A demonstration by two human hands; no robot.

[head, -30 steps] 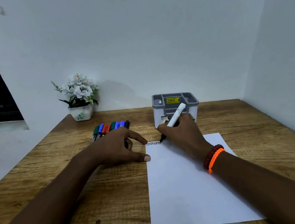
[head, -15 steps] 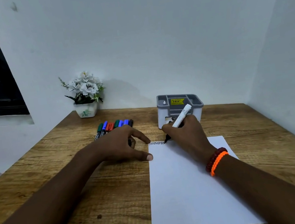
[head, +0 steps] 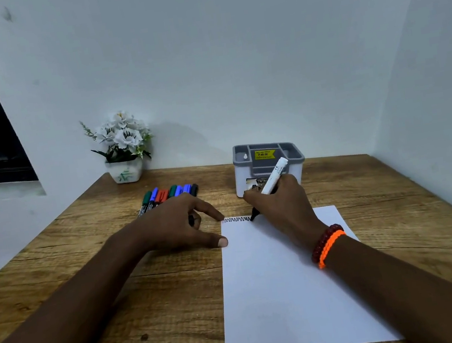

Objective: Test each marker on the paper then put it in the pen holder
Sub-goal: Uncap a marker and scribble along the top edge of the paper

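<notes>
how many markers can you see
8 visible: seven markers lying in a row behind the left hand, one white marker writing in the right hand. More may hide behind the left hand.

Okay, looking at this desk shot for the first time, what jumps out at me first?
The right hand grips a white marker, its black tip scribbling a zigzag along the top edge of the white paper. Left of it, the left hand rests by the paper's corner, before a row of coloured markers.
</notes>
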